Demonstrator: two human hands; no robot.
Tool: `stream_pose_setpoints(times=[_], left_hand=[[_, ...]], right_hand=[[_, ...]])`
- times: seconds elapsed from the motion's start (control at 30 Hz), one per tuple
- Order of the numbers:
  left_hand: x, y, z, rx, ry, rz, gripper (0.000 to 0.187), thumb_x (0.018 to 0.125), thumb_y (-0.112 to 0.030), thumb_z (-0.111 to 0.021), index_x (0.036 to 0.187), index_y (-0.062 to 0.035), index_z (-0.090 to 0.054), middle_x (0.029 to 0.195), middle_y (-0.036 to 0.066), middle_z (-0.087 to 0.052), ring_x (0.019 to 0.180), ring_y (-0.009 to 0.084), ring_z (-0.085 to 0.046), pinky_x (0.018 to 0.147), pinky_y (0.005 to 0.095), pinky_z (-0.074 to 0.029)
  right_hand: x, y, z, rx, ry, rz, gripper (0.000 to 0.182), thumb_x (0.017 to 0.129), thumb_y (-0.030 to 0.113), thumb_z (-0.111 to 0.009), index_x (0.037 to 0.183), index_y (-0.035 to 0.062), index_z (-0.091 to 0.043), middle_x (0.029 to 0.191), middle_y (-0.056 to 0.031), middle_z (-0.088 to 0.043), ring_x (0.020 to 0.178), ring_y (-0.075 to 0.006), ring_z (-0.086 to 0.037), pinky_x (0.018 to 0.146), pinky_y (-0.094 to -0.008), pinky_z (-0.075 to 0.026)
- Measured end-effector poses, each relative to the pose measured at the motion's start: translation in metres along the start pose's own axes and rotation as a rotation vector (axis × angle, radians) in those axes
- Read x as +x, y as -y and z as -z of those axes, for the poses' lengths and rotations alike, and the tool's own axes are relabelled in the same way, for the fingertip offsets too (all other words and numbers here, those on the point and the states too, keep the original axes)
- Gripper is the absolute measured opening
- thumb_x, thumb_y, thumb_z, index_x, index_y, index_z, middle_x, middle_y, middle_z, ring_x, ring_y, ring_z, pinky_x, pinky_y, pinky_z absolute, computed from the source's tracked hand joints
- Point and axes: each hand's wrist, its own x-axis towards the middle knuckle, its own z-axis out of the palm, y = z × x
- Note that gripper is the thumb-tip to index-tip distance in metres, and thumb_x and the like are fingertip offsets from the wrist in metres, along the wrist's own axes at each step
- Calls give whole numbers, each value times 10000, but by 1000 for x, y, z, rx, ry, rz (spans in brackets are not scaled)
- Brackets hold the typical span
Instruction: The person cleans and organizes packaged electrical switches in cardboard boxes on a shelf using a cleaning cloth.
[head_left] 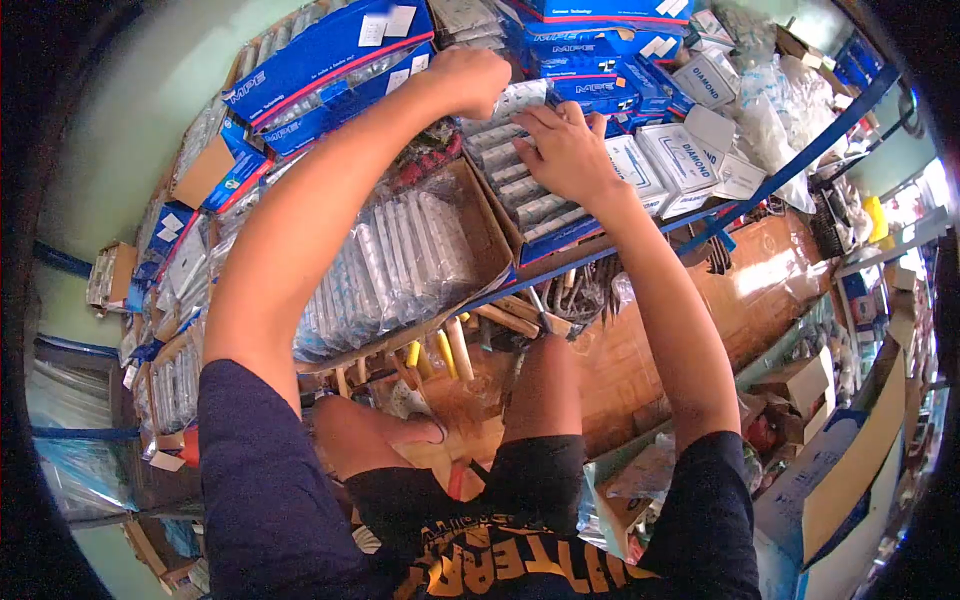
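My left hand is closed in a fist above the far end of an open blue box; whatever its fingers grip is hidden. Beside it, a silvery plastic-wrapped packet lies tilted between my two hands. My right hand reaches over the same box with fingers spread, its fingertips near that packet. Under the hands, a row of similar wrapped packets fills the box. An open brown carton stands just left of it, holding more clear-wrapped packets set on edge.
Blue printed boxes are stacked at the back left, with more blue boxes behind my right hand. White DIAMOND boxes sit to the right. A blue metal bar crosses at right. Wooden-handled tools lie below the shelf.
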Motion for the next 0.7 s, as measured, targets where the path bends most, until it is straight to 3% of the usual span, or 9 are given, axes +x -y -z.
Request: stream_pose_setpoints(times=[0.07,0.1,0.2,0.27,0.3,0.4,0.47,0.63,0.7], left_hand=[[-3,-1,-11,33,-120,-30,211,638,-33,-637,837,-14,-707,916,198,-683,907,339,-668,772,438,-531],[-4,1,-19,44,-147,-79,148,727,-127,-620,802,-18,-685,898,195,-671,876,364,-654,759,471,-520],[-10,-8,-18,-43,-68,-3,204,641,-40,-647,834,-8,-704,903,198,-683,909,341,-667,782,434,-533],[-13,-9,-19,-19,-17,-10,213,661,-43,-643,863,-14,-704,935,192,-683,928,338,-665,783,434,-533],[-11,-7,-20,-41,7,-2,212,666,-45,-641,867,-16,-704,954,193,-682,936,338,-664,780,434,-534],[-7,1,-33,-74,3,-12,183,681,-66,-630,844,-16,-696,944,204,-675,907,351,-661,767,444,-531],[-4,4,-32,-86,-27,-25,159,691,-85,-621,817,-14,-688,915,213,-671,870,364,-660,756,453,-528],[26,9,-14,8,275,-130,228,704,-109,-598,875,16,-683,887,224,-673,852,363,-658,723,439,-521],[32,14,-14,13,307,-156,231,705,-116,-585,857,31,-680,866,230,-674,804,367,-657,690,441,-519]], right_hand=[[-3,1,2,52,9,-11,306,887,320,-557,1156,186,-617,1200,25,-578,1079,-249,-487,856,-529,-376],[-2,0,3,53,14,-9,306,887,320,-557,1156,186,-617,1200,25,-578,1079,-249,-487,856,-529,-376],[0,3,2,38,2,2,291,892,299,-549,1149,183,-622,1188,27,-577,1066,-255,-487,850,-512,-374],[6,3,1,1,106,-26,273,903,269,-534,1143,178,-626,1161,24,-580,1049,-262,-490,840,-506,-371],[8,-2,-11,26,-27,23,175,870,254,-553,966,148,-653,1023,19,-589,987,-261,-487,807,-539,-387],[18,-3,1,-58,73,73,174,872,255,-555,960,147,-660,993,18,-601,997,-245,-500,831,-526,-367],[21,-4,5,-30,124,50,176,884,243,-555,996,153,-655,1066,21,-594,1022,-239,-512,832,-528,-363],[23,-9,16,-38,229,42,184,881,222,-570,1039,160,-642,1173,22,-585,1053,-218,-540,829,-527,-368],[21,-14,10,-55,38,73,201,843,196,-577,1030,156,-641,1150,-3,-592,1036,-198,-549,825,-502,-379]])
